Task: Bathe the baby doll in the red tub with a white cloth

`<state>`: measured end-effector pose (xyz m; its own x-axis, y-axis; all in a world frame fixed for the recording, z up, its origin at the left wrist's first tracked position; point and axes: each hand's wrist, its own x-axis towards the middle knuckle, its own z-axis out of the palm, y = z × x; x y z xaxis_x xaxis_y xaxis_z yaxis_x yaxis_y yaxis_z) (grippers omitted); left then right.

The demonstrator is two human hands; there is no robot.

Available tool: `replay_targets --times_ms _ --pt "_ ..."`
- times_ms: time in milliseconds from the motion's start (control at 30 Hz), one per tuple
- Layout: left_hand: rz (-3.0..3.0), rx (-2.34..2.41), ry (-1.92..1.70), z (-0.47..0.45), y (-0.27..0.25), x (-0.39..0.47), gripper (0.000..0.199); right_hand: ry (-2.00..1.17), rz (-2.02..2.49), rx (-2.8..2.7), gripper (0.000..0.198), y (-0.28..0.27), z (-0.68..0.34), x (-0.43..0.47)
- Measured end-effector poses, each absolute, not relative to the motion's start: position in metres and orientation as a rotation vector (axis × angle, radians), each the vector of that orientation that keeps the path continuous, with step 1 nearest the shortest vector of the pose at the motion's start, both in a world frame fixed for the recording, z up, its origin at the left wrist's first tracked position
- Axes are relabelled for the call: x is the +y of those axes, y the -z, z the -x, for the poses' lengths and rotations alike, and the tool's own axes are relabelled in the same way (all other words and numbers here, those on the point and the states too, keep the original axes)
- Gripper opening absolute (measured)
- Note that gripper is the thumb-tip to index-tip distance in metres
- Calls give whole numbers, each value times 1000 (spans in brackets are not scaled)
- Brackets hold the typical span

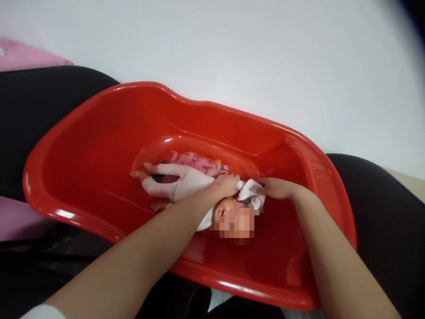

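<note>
A baby doll (192, 182) in white lies on its back in a red baby bathtub (99, 133), its head toward the right and its bare feet toward the left. Across the doll's upper body reaches my left hand (228, 184), closed, with a bit of white showing at its edge; what lies inside the fist is hidden. My right hand (274, 188) pinches a crumpled white cloth (249, 190) with a small dark print, just beyond the doll's head. Whether this cloth is part of the doll's clothing I cannot tell.
Beside the doll, on the tub's floor, lies a pink patterned item (199, 163) with small hand-like shapes. Black chairs (49, 97) stand at both ends of the tub. A pink surface (29, 55) shows at the far left, and a white wall (232, 53) rises behind.
</note>
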<state>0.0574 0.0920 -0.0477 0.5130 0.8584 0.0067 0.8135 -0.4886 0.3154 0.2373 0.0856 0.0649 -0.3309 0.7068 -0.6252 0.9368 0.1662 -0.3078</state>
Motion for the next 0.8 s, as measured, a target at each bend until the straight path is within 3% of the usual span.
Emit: replay_targets --times_ms 800 --pt "-2449 1393 -194 -57 47 92 27 950 -1538 2137 39 -67 -235 83"
